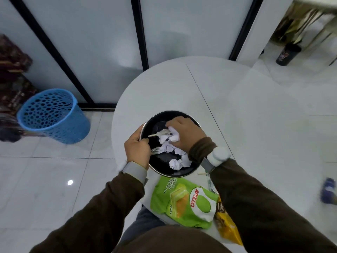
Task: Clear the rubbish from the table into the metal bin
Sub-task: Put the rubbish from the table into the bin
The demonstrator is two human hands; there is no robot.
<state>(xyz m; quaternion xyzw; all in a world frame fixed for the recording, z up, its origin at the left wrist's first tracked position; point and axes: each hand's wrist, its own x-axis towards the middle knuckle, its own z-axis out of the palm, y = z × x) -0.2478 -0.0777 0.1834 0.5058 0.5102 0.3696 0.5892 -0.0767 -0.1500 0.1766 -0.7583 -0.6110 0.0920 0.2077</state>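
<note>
The metal bin (165, 172) stands on the round white table (209, 92), near its front left edge. Its dark inside holds several crumpled white papers (176, 164) and a thin stick (154, 135). My left hand (137, 147) grips the bin's left rim. My right hand (186, 131) reaches into the bin from above, fingers closed around a crumpled white paper (173, 134). On the table in front of the bin lie a green snack wrapper (184, 199), a yellow-brown wrapper (228, 229) and a small wooden stick (202, 173).
A blue plastic basket (52, 115) stands on the tiled floor left of the table. Glass panels with black frames rise behind. A dark cup (287, 54) sits on the floor at the far right, near furniture legs. A blue object (328, 190) is blurred at the right edge.
</note>
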